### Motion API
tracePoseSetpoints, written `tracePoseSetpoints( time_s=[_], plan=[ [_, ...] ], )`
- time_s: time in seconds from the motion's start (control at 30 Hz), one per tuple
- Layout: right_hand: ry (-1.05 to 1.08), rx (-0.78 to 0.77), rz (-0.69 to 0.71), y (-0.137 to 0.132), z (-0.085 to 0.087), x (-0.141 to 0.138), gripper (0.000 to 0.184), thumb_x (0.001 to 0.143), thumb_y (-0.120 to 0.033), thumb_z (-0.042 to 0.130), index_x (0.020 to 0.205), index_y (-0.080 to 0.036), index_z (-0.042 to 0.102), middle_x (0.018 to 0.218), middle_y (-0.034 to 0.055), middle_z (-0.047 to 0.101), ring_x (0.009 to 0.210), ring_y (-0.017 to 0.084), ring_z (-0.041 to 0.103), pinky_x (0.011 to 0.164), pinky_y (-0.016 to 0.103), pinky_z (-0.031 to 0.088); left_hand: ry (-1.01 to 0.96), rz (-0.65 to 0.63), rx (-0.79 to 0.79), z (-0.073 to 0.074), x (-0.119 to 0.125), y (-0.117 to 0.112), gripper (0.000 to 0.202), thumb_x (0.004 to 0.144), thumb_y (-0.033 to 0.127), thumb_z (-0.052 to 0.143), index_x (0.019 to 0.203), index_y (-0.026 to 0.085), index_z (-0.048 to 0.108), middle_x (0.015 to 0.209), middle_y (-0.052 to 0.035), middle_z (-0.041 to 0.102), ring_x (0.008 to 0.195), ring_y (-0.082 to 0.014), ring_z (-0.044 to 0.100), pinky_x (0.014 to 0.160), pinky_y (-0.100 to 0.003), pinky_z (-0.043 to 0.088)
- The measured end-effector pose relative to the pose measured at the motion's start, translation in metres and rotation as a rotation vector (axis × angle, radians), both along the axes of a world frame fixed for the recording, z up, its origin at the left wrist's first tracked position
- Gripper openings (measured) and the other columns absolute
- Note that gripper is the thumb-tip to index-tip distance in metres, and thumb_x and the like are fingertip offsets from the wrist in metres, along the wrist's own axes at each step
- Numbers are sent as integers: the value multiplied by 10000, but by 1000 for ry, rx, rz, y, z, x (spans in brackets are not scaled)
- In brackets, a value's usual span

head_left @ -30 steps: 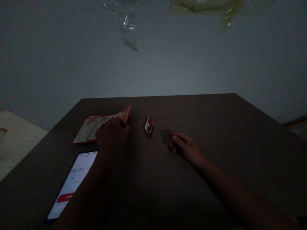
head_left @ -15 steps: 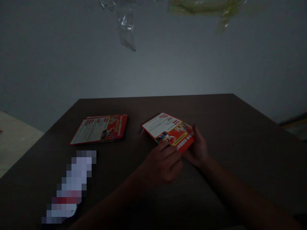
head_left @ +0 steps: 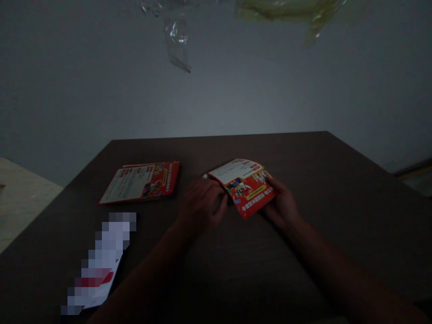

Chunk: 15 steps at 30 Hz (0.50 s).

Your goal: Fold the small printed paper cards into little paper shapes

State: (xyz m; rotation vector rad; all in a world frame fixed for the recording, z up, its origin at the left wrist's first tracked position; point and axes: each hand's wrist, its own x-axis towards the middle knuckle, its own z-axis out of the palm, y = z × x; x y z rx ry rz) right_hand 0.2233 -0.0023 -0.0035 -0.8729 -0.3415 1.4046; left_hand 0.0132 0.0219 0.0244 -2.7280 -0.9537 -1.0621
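Note:
A red and white printed leaflet [head_left: 247,186] is held just above the dark table [head_left: 303,252] near its middle. My right hand [head_left: 282,207] grips the leaflet's right edge, thumb on top. My left hand [head_left: 201,204] is closed at the leaflet's left edge, fingers curled against it. The light is dim, so finger detail is poor. A small white thing [head_left: 204,176] peeks out behind the leaflet's far left corner.
A stack of similar red leaflets [head_left: 141,181] lies flat at the left. A phone with a lit, blurred screen [head_left: 99,263] lies near the front left edge. Clear plastic [head_left: 177,42] hangs on the wall behind.
My left hand picked a leaflet off the stack and brought it to the middle, where both hands now hold and turn it. The small folded red piece is now mostly hidden.

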Motion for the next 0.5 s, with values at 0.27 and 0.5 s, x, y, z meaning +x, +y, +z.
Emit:
tracePoseSetpoints(
  time_s=[0.27, 0.5],
  plan=[
    [-89, 7, -194, 7, -19, 13, 127, 758, -248, 537, 865, -239, 606, 938, 4, 695, 918, 219, 643, 795, 385, 554, 274, 529, -254, -5, -22, 24, 246, 782, 276, 520, 1007, 183, 559, 1038, -97, 563, 911, -244, 580, 713, -328, 475],
    [-33, -63, -329, 10, -23, 14, 117, 761, -229, 534, 861, -239, 595, 931, 1, 697, 924, 216, 644, 758, 374, 566, 401, 530, -345, -5, -18, 23, 205, 835, 271, 445, 963, 168, 567, 948, -85, 613, 838, -210, 609, 670, -280, 457]
  ],
)
